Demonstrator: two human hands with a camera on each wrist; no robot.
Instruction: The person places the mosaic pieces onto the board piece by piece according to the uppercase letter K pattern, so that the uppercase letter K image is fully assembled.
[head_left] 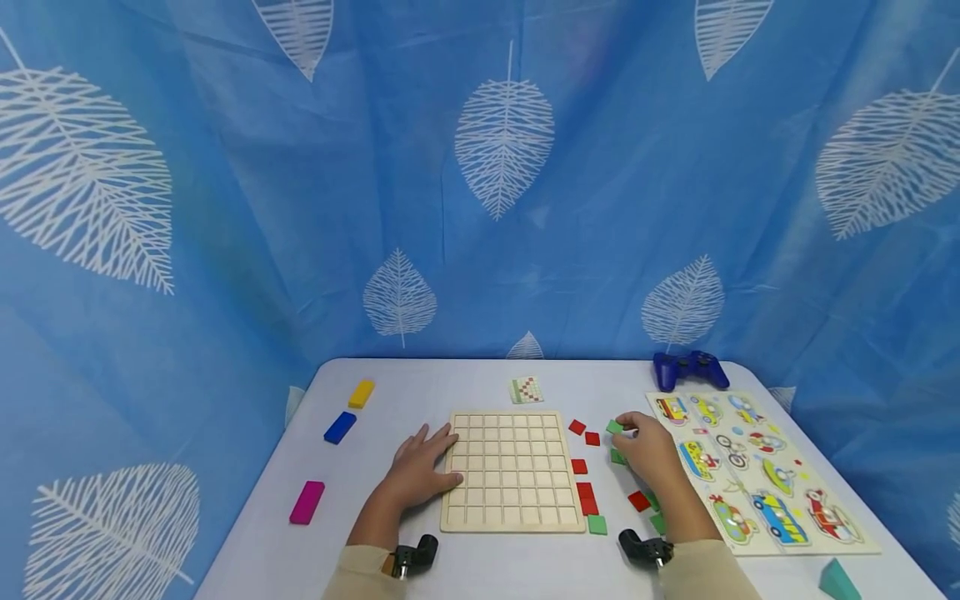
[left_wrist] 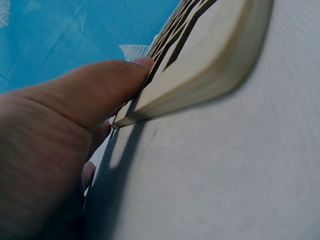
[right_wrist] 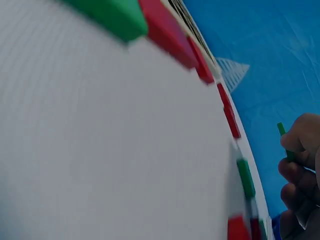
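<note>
A square, pale wooden grid board (head_left: 517, 472), its face cut into rows of shallow square cells with thin raised ribs, is the landmark. The person's left hand (head_left: 420, 467) rests at its left edge, fingers spread wide, the thumb lying over the smooth, rounded rim. To the board's right, the right hand (head_left: 647, 446) pinches a thin, flat green tile (head_left: 614, 427) between thumb and fingers. Flat, square red tiles (head_left: 579, 467) lie along and just beyond the board's right edge; another green tile (head_left: 597, 525) sits at its near right corner.

Behind the board is a small printed card (head_left: 527, 389). Well to its left lie oblong yellow (head_left: 362, 393), blue (head_left: 340, 427) and magenta (head_left: 307, 502) blocks. Farther right of it are a flat puzzle board (head_left: 750, 467) with bright vehicle shapes and, behind that, a curvy, dark blue game controller (head_left: 690, 370). Beyond everything hangs a creased blue curtain (head_left: 600, 208) with white leaf prints.
</note>
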